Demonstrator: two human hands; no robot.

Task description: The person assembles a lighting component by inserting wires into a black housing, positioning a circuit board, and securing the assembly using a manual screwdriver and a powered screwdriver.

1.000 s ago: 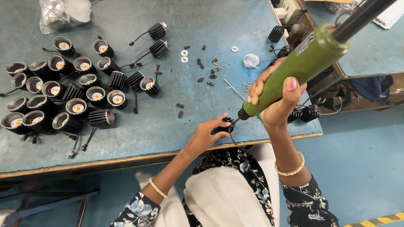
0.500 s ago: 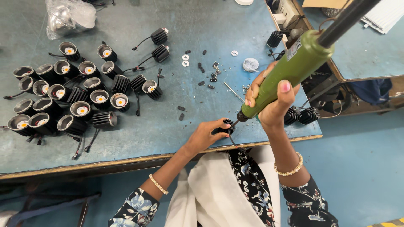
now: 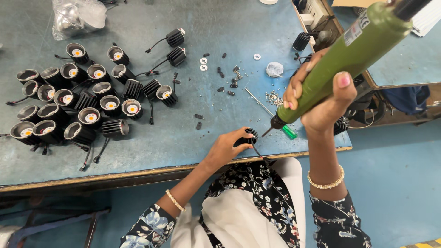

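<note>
My right hand (image 3: 321, 98) grips a green electric screwdriver (image 3: 349, 50), held tilted with its bit pointing down-left. The bit tip meets a small black finned lamp housing (image 3: 247, 138) that my left hand (image 3: 226, 149) holds down at the front edge of the blue-grey workbench (image 3: 183, 138). A thin wire trails from the housing over the bench edge. A green-handled hand screwdriver (image 3: 271, 114) lies on the bench just behind the bit.
Several black finned lamp housings (image 3: 78, 110) with wires stand grouped on the left of the bench. Loose screws (image 3: 274, 96), black clips and white washers (image 3: 203, 64) lie in the middle. A clear plastic bag (image 3: 76, 16) sits at the back left. A cluttered shelf stands at right.
The powered screwdriver has tilted and lifted slightly higher at its top end while its tip stays at the housing. My left hand keeps hold of the housing at the bench edge.
</note>
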